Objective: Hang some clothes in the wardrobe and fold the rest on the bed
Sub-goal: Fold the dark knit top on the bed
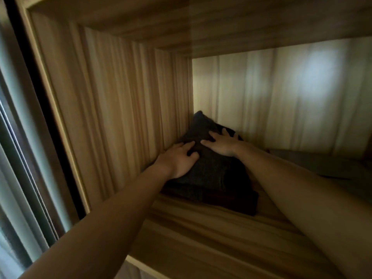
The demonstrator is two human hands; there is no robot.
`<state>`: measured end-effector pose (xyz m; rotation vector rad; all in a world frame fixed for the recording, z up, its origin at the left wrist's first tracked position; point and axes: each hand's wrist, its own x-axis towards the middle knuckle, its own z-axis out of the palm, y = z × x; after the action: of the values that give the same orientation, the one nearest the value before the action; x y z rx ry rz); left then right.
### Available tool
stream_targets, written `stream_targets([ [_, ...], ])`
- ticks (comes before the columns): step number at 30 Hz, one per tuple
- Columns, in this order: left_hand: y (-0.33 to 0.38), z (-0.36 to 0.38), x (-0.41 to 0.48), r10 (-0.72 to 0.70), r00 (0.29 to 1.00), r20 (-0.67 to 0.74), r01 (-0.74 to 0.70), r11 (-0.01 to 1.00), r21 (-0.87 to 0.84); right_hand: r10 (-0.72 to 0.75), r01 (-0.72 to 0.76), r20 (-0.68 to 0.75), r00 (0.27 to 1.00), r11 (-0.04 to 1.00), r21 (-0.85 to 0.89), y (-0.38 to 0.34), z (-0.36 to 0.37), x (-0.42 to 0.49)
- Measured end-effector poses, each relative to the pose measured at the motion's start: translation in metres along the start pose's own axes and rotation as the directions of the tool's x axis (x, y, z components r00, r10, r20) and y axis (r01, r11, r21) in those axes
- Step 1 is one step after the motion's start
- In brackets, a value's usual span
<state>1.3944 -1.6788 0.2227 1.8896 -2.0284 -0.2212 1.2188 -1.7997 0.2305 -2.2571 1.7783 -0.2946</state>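
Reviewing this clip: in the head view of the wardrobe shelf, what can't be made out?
- The dark folded clothes: what garments they are and how many; the dim light merges them.
- The cloth under the left hand and right hand: covered by both hands lying on top.
- The grey item at right on the shelf: partly hidden by the right forearm, blurred.
- Any rail or hangers: outside the frame.

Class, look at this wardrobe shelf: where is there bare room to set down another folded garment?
Free: the shelf board in front of the dark folded stack. Crowded: the back left corner, where the left hand and right hand press the stack.
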Motion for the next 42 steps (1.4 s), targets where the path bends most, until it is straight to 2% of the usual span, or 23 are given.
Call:
stream_targets([
  [8,-0.008,0.017,0.013,-0.034,0.999,-0.003,0.034,0.999,0.019,0.021,-0.032,0.073,0.997,0.989,0.144,0.002,0.022,0.034],
  [11,-0.004,0.016,0.008,-0.040,0.999,0.021,0.039,0.999,0.023,0.019,-0.024,0.110,0.994,0.999,0.042,0.001,0.004,0.031],
  [14,-0.003,0.015,0.004,-0.038,0.999,0.022,0.037,0.999,0.025,0.022,-0.036,-0.097,0.995,0.989,-0.140,-0.011,-0.015,0.037],
  [15,-0.003,0.015,0.003,-0.036,0.999,0.022,0.036,0.999,0.025,-0.005,-0.012,-0.110,0.994,0.988,-0.151,-0.015,-0.016,0.041],
  [16,-0.003,0.016,0.004,-0.035,0.999,0.020,0.034,0.999,0.025,-0.031,0.023,-0.062,0.998,0.990,-0.136,-0.019,-0.013,0.046],
  [18,-0.004,0.017,0.006,-0.034,0.999,0.017,0.033,0.999,0.024,-0.039,0.042,0.084,0.996,0.999,-0.023,-0.023,0.000,0.057],
  [19,-0.005,0.018,0.008,-0.033,0.999,0.015,0.033,0.999,0.023,-0.028,0.024,0.112,0.993,0.999,0.036,-0.023,0.007,0.062],
  [22,-0.009,0.020,0.013,-0.032,0.999,0.005,0.032,0.999,0.011,-0.018,0.014,0.056,0.998,0.997,0.071,-0.022,0.017,0.072],
  [26,-0.012,0.021,0.013,-0.050,0.999,-0.019,0.050,0.999,0.006,0.001,-0.003,-0.061,0.998,0.999,-0.040,-0.017,0.018,0.045],
  [28,-0.012,0.021,0.010,-0.035,0.999,-0.031,0.035,0.999,0.001,-0.042,0.038,-0.039,0.998,0.995,-0.093,-0.012,0.010,0.017],
  [29,-0.012,0.020,0.009,-0.026,0.999,-0.038,0.026,1.000,-0.008,-0.104,0.103,-0.003,0.995,0.992,-0.078,-0.011,0.005,-0.003],
  [31,-0.013,0.021,0.002,0.013,0.997,-0.076,-0.016,0.999,-0.035,-0.222,0.215,0.073,0.972,0.973,0.088,-0.010,-0.003,-0.052],
  [34,-0.017,0.023,-0.015,0.128,0.959,-0.253,-0.154,0.985,-0.084,-0.259,0.225,0.089,0.962,0.933,0.283,-0.012,-0.005,-0.128],
  [36,-0.021,0.028,-0.028,0.152,0.948,-0.280,-0.179,0.981,-0.073,-0.212,0.192,0.092,0.973,0.963,0.192,-0.017,0.000,-0.162],
  [39,-0.025,0.038,-0.042,0.153,0.974,-0.167,-0.151,0.988,0.025,-0.171,0.181,0.089,0.981,0.977,-0.114,-0.024,0.025,-0.178],
  [42,-0.024,0.035,-0.044,0.143,0.983,-0.119,-0.138,0.989,0.049,-0.143,0.157,0.092,0.985,0.973,-0.168,-0.021,0.044,-0.171],
])
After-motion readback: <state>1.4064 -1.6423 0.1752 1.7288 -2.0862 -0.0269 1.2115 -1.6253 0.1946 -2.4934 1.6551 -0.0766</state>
